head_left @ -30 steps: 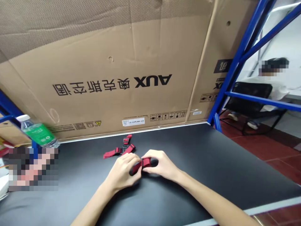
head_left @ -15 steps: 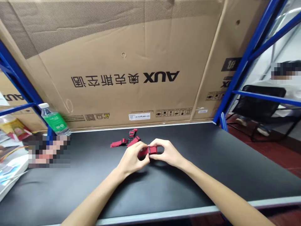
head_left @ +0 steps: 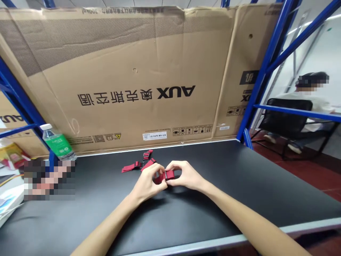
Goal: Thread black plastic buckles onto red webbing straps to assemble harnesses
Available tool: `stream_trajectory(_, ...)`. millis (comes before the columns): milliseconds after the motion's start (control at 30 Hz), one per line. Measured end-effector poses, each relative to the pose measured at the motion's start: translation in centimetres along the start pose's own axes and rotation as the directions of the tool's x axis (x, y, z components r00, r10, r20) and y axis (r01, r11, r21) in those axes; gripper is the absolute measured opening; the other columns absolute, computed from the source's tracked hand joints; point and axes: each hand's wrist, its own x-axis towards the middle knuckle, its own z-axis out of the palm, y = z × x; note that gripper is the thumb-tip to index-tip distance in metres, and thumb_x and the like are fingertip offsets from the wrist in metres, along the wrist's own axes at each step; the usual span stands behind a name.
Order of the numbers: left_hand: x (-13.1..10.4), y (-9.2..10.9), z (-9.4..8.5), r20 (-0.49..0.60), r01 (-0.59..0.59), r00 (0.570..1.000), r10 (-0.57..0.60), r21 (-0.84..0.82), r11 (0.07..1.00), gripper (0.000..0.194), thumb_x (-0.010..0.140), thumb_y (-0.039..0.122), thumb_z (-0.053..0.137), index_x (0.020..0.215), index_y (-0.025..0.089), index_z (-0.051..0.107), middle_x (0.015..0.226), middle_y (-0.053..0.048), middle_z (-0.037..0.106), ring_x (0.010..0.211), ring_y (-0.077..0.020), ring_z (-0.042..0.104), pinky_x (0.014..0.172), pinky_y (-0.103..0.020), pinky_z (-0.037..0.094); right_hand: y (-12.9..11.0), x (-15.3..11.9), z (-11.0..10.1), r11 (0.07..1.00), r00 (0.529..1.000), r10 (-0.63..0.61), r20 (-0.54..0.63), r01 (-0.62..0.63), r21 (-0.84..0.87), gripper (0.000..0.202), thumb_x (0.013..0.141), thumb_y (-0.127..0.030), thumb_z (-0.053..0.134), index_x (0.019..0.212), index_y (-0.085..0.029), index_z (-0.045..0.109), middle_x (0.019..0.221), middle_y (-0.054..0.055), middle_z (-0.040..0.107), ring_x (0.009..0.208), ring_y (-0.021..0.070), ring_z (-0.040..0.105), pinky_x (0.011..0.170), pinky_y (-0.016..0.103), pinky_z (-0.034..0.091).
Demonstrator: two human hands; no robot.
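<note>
The left-hand fingertips pinch the left part of a red webbing strap (head_left: 169,174) at its dark buckle (head_left: 166,175). The right-hand fingertips close on the same strap from the opposite side, with thumb and index finger forming an open ring. The left hand (head_left: 149,181) and the right hand (head_left: 185,175) face each other above the black tabletop (head_left: 207,217), near its middle; the strap sits between them. Both forearms extend toward the near edge.

Just beyond the left hand, a red strap assembly (head_left: 129,168) with dark buckles lies on the tabletop, its ends pointing in different directions. A clear bottle (head_left: 59,144) with a green label and white cap leans at the far left corner, near a blue metal frame (head_left: 31,106). A large cardboard panel (head_left: 119,64), printed "AUX" upside down, stands along the far edge. At right, beyond the frame, a person (head_left: 317,103) sits on a black chair (head_left: 286,113).
</note>
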Motion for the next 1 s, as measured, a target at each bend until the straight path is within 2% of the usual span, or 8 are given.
stream_trajectory(167,0.1,-1.3,-1.6,0.030,-0.003,1.000,0.000,0.090,0.996,0.006,0.073,0.019,0.050,0.076,0.020,0.056,0.073,0.000,0.062,0.065,-0.0163,0.059,0.061,-0.027,0.051,0.4,0.2,-1.3,0.999,0.999,0.008,-0.034,-0.009,-0.044,0.021,0.064,-0.020,0.076,0.084,-0.017,0.068,0.081,0.002,0.072,0.080,0.0205,0.069,0.079,0.036,0.055)
stream_trajectory(333,0.4,-3.3,-4.3,-0.002,0.014,1.000,-0.014,0.250,0.968,0.021,0.083,0.024,0.048,0.097,0.020,0.063,0.097,-0.007,0.069,0.082,-0.0215,0.064,0.076,-0.035,0.052,0.4,0.1,-1.8,0.993,0.999,-0.023,-0.022,0.020,-0.114,0.021,0.065,-0.017,0.075,0.086,-0.019,0.070,0.083,0.002,0.069,0.079,0.0191,0.064,0.079,0.035,0.053)
stream_trajectory(433,0.4,-5.2,-5.5,-0.025,0.037,0.999,-0.029,0.356,0.934,0.028,0.082,0.023,0.050,0.105,0.019,0.065,0.104,-0.011,0.069,0.088,-0.0263,0.064,0.080,-0.040,0.051,0.9,-0.1,-1.7,0.980,0.998,-0.063,0.018,0.066,-0.189,0.021,0.071,-0.016,0.072,0.092,-0.019,0.071,0.090,0.004,0.068,0.084,0.0199,0.064,0.082,0.037,0.053)
stream_trajectory(533,0.1,-6.9,-5.7,0.012,0.024,0.999,-0.031,0.400,0.916,0.021,0.081,0.023,0.054,0.096,0.021,0.068,0.094,-0.009,0.072,0.086,-0.0264,0.066,0.076,-0.037,0.050,1.7,-0.1,-1.8,0.940,0.994,-0.109,0.028,0.113,-0.323,0.026,0.078,-0.015,0.068,0.103,-0.021,0.071,0.102,0.007,0.067,0.093,0.0227,0.064,0.090,0.042,0.052)
stream_trajectory(633,-0.1,-7.5,-5.0,0.029,0.024,0.999,-0.039,0.404,0.915,0.018,0.086,0.022,0.052,0.088,0.021,0.069,0.086,-0.007,0.072,0.077,-0.0223,0.066,0.071,-0.032,0.049,2.5,-0.1,-1.8,0.911,0.995,-0.100,0.012,0.096,-0.402,0.034,0.081,-0.021,0.069,0.115,-0.024,0.069,0.113,0.009,0.065,0.106,0.0262,0.062,0.097,0.047,0.050)
stream_trajectory(800,0.2,-6.0,-3.8,-0.023,0.102,0.995,-0.100,0.351,0.931,0.026,0.093,0.028,0.045,0.087,0.020,0.069,0.085,-0.008,0.071,0.076,-0.0229,0.067,0.072,-0.033,0.049,2.4,-0.1,-1.8,0.902,0.992,-0.118,-0.041,0.089,-0.423,0.033,0.089,-0.031,0.064,0.121,-0.026,0.065,0.122,0.009,0.061,0.115,0.0264,0.059,0.102,0.047,0.047)
stream_trajectory(933,0.7,-3.4,-3.4,-0.082,0.183,0.982,-0.168,0.241,0.953,0.039,0.097,0.036,0.036,0.089,0.017,0.069,0.084,-0.008,0.071,0.075,-0.0218,0.067,0.071,-0.031,0.051,1.3,-0.3,-0.8,0.890,0.979,-0.193,-0.067,0.146,-0.431,0.029,0.093,-0.031,0.058,0.121,-0.025,0.064,0.120,0.010,0.063,0.113,0.0252,0.059,0.101,0.045,0.048)
stream_trajectory(1000,0.7,-1.8,-2.8,-0.076,0.200,0.979,-0.189,0.172,0.965,0.041,0.097,0.040,0.037,0.088,0.017,0.070,0.082,-0.006,0.073,0.073,-0.0198,0.068,0.068,-0.028,0.052,0.6,-0.5,0.1,0.888,0.974,-0.218,-0.060,0.172,-0.426,0.032,0.093,-0.033,0.059,0.123,-0.022,0.062,0.121,0.011,0.063,0.113,0.0258,0.059,0.099,0.044,0.049)
